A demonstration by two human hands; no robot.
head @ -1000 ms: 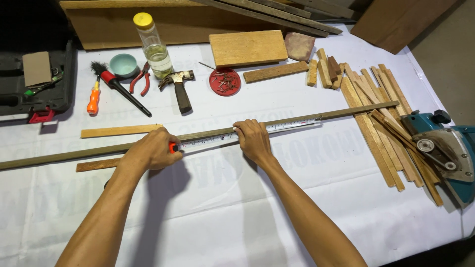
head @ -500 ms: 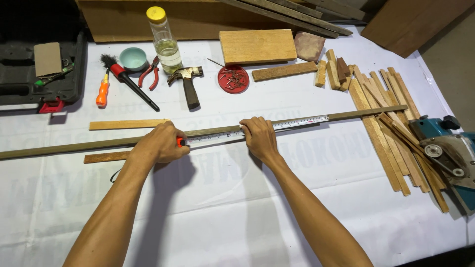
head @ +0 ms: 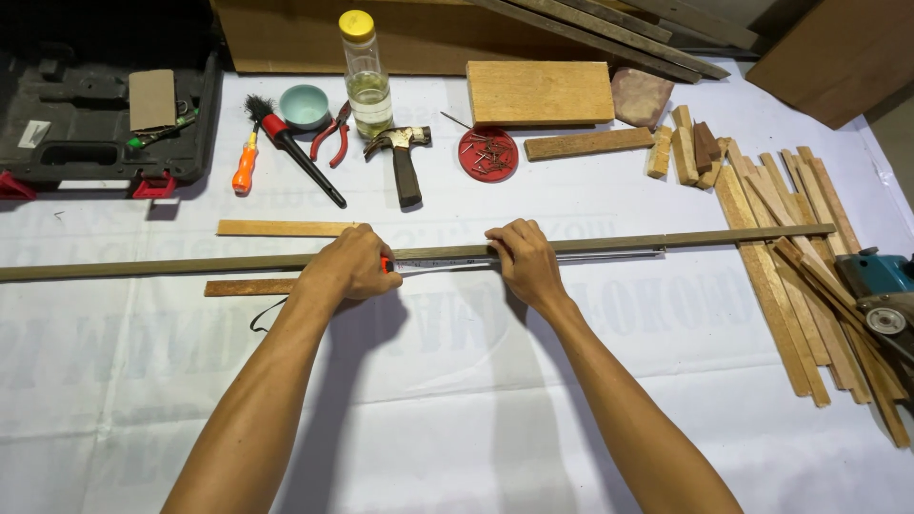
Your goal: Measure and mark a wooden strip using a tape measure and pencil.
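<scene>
**Tape laid along a long strip**

The left hand (head: 350,266) is clenched around a tape measure case (head: 386,265). The right hand (head: 522,259) presses the tape blade (head: 609,256) flat against the long wooden strip (head: 152,267), which spans the bench (head: 457,419) just below the hammer (head: 405,162).

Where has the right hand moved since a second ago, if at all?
No. The right hand still presses the tape measure on the long strip, just below the red lid of nails.
</scene>
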